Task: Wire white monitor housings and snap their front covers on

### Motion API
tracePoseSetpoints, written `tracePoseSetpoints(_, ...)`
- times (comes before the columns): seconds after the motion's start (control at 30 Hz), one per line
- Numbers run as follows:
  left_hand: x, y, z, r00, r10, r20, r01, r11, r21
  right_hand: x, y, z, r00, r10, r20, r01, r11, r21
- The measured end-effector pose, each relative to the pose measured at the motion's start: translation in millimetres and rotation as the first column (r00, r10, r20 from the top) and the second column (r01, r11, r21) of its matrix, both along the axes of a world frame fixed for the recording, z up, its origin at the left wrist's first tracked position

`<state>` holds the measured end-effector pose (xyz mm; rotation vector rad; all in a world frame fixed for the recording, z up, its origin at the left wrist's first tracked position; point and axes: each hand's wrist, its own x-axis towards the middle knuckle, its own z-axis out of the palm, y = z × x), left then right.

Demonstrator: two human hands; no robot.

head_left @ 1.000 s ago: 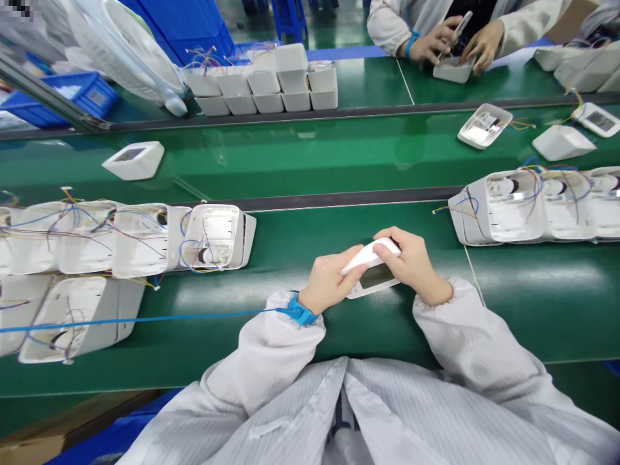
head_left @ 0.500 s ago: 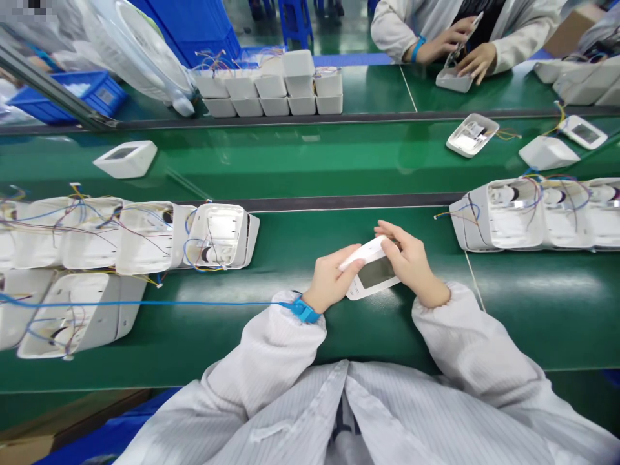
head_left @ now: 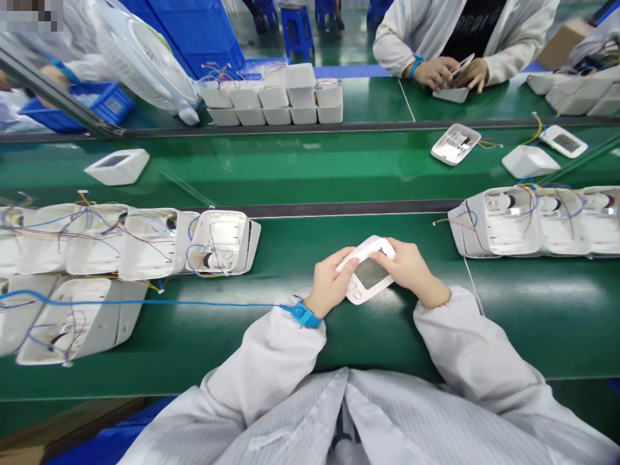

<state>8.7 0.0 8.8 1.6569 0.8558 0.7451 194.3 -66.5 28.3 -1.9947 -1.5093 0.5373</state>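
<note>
Between my hands is a white blood pressure monitor (head_left: 372,274) with a grey display and buttons on its face. Its face is turned up toward me and slightly slanted. My left hand (head_left: 332,279) grips the left edge, thumb on the front. On the upper right side, my right hand (head_left: 409,268) holds it with the thumb over the display's top edge; the other fingers are partly hidden behind. A blue wrist strap (head_left: 306,314) with a cord is around my left wrist.
Open white housings (head_left: 220,242) with loose wires stand in rows at left, and more housings (head_left: 513,223) at right. On the middle strip lie a closed unit (head_left: 117,166), an open shell (head_left: 455,144) and a display cover (head_left: 564,141). Across, a co-worker's hands (head_left: 455,74) hold a similar case.
My right hand's raised fingers have come in against the monitor, and its face now shows more fully toward me. Across the table, the co-worker's upper case piece has come lower.
</note>
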Motion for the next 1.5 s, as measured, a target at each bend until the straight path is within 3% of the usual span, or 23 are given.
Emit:
tracePoseSetpoints(0.13,1.4,6.4,-4.7,0.997,0.051,0.05,-0.046,0.994,-0.098,-0.2,1.1,-5.2,0.991,-0.002,-0.135,0.007,0.999,0.039)
tracePoseSetpoints(0.2,2.3,8.8,-7.8,0.992,0.087,0.088,-0.071,0.983,-0.171,-1.2,1.9,-6.2,0.957,-0.025,-0.289,0.048,0.996,0.073)
tracePoseSetpoints(0.27,3.1,11.1,-10.8,0.973,0.158,0.165,-0.114,0.961,-0.251,-3.9,3.1,-7.3,0.865,-0.024,-0.502,0.092,0.989,0.112)
tracePoseSetpoints(0.33,3.8,13.9,-12.7,0.929,0.258,0.266,-0.165,0.931,-0.327,-8.3,4.6,-10.1,0.731,0.035,-0.681,0.059,0.992,0.114)
tracePoseSetpoints(0.4,4.6,17.1,-12.8,0.894,0.314,0.32,-0.192,0.914,-0.358,-13.0,5.9,-14.8,0.635,0.089,-0.768,-0.038,0.996,0.083)
tracePoseSetpoints(0.47,5.3,19.8,-12.3,0.904,0.293,0.31,-0.185,0.924,-0.334,-15.9,6.3,-20.3,0.61,0.1,-0.786,-0.077,0.995,0.067)
tracePoseSetpoints(0.6,5.2,20.9,-15.1,0.953,0.108,0.284,-0.047,0.975,-0.215,-13.4,2.7,-23.3,0.738,0.101,-0.668,0.047,0.979,0.2)
tracePoseSetpoints(0.7,2.0,18.5,-20.0,0.952,0.077,0.298,-0.075,0.997,-0.017,-9.4,-2.5,-14.1,0.868,0.178,-0.463,-0.012,0.941,0.339)
tracePoseSetpoints(0.83,-6.4,17.0,-18.8,0.961,0.159,0.226,-0.223,0.93,0.293,-7.6,-7.9,1.1,0.938,0.291,-0.191,-0.182,0.879,0.441)
tracePoseSetpoints(0.97,-11.1,16.5,-10.1,0.973,0.14,0.182,-0.212,0.852,0.479,-5.4,-9.6,5.4,0.922,0.367,-0.122,-0.279,0.85,0.447)
tracePoseSetpoints(1.03,-10.8,15.3,-7.7,0.985,0.077,0.157,-0.144,0.866,0.479,-4.6,-9.7,4.6,0.917,0.383,-0.111,-0.304,0.852,0.427)
tracePoseSetpoints(1.13,-8.8,13.2,-7.1,0.993,0.039,0.111,-0.077,0.928,0.364,-6.0,-10.1,3.8,0.926,0.367,-0.092,-0.31,0.876,0.37)
tracePoseSetpoints(1.27,-6.6,11.5,-5.1,0.993,0.086,0.084,-0.106,0.958,0.267,-12.1,-12.2,5.0,0.943,0.324,-0.073,-0.287,0.906,0.31)
tracePoseSetpoints(1.5,-5.2,8.2,1.2,0.991,0.116,0.068,-0.129,0.964,0.233,-16.1,-13.7,7.0,0.952,0.293,-0.093,-0.258,0.925,0.278)
